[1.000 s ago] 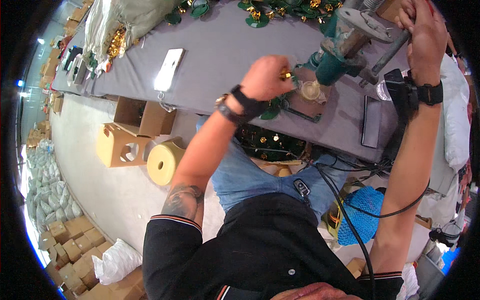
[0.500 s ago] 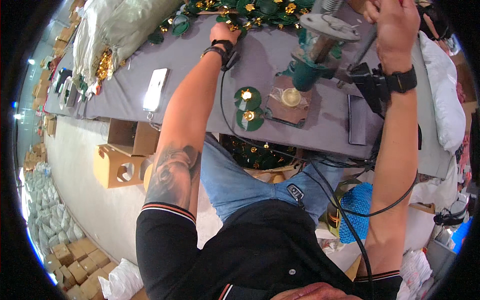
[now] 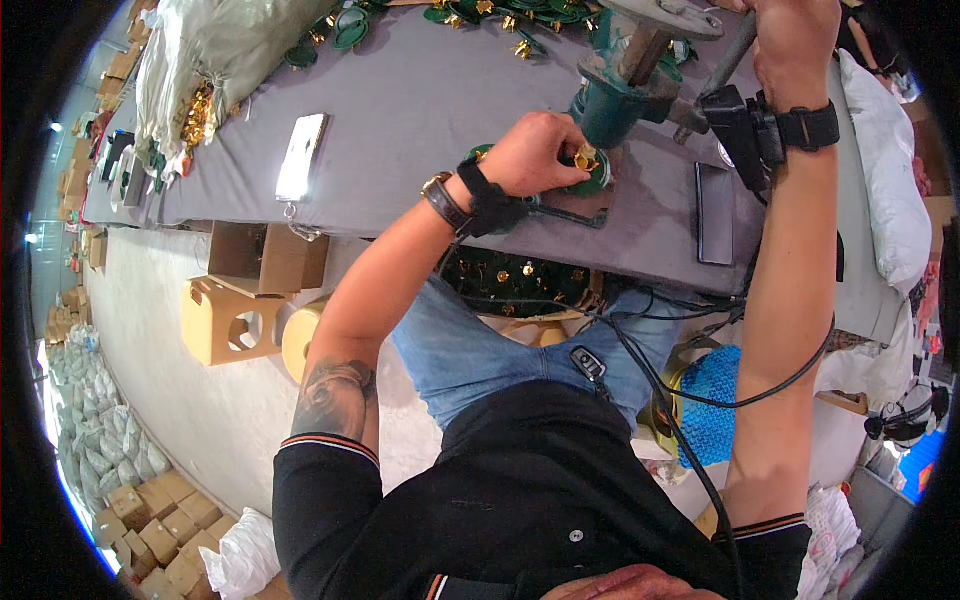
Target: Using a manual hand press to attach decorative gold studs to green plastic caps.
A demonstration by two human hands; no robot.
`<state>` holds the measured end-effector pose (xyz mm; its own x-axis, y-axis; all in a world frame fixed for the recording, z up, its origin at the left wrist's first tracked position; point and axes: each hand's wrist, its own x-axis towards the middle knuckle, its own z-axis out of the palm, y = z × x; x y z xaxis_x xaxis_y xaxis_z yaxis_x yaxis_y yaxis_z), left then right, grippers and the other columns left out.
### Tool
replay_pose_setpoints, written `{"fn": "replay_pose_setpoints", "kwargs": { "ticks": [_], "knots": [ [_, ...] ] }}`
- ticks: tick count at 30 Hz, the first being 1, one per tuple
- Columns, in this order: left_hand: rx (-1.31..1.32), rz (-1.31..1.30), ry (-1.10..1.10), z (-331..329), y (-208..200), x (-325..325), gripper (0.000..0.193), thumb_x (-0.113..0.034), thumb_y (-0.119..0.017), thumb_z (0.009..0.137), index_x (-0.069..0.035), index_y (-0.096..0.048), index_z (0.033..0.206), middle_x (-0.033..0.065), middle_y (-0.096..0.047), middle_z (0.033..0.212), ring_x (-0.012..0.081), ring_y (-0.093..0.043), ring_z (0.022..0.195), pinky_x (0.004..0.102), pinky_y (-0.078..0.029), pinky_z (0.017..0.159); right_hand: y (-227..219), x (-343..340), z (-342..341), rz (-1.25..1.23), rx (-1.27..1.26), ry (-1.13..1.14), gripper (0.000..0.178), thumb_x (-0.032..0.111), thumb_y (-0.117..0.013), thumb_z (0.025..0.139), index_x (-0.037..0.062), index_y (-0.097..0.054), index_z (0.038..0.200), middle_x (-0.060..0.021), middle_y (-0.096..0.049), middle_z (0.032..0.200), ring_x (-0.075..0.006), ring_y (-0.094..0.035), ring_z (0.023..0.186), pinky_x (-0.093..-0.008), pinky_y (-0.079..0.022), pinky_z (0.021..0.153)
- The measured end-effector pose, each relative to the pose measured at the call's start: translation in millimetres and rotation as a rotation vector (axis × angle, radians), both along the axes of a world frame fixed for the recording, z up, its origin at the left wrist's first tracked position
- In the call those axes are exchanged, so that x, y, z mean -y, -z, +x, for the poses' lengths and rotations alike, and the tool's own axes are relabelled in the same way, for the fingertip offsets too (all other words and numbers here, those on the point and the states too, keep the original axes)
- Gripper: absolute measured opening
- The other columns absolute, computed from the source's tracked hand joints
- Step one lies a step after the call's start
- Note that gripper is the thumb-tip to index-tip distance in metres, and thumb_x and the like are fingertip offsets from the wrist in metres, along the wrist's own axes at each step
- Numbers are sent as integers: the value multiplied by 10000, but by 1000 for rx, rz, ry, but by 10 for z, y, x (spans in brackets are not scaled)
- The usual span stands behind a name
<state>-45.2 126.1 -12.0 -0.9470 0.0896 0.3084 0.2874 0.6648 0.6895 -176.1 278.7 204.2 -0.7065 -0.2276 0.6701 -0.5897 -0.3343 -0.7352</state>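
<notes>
My left hand [image 3: 540,152] pinches a green disc with a gold flower [image 3: 592,172] under the head of a dark green hand press [image 3: 608,112]. The disc is over the press's base plate [image 3: 582,217]; whether it rests there I cannot tell. My right hand [image 3: 797,40], at the top right, is closed around the press's metal lever [image 3: 733,62]. Part of another green disc [image 3: 478,153] shows behind my left hand; my wrist hides the rest of that spot.
More green pieces with gold flowers [image 3: 505,14] lie along the table's far side. A bright phone [image 3: 302,160] lies left, a dark flat phone-like object [image 3: 714,215] right. A box of green pieces [image 3: 510,280] sits below the table edge. Black cables [image 3: 650,370] cross near my lap.
My left hand has come from the pile at the far side to beneath the press head, bringing a green disc with a gold flower. My right hand stays on the lever.
</notes>
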Motion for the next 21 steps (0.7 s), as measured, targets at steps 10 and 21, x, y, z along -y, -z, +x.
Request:
{"fn": "replay_pose_setpoints", "kwargs": {
  "ticks": [10, 21],
  "knots": [
    [1, 63, -93, 90, 140, -14, 354, -207, -867, 752, 8, -666, 947, 164, -633, 794, 341, -622, 743, 405, -501, 678, 859, -883, 1015, 189, -200, -34, 298, 280, -528, 1061, 54, -528, 866, -88, -584, 919, -193, -495, 744, -329, -412, 684],
    [-161, 6, -59, 75, 160, -1, 362, -226, -876, 754, 2, -656, 928, 169, -642, 858, 367, -618, 807, 426, -501, 700, 1093, -1267, 1364, 523, -746, -177, 204, 89, -727, 784, 147, -580, 912, -51, -595, 898, -270, -651, 850, -555, -467, 903]
  ]
}}
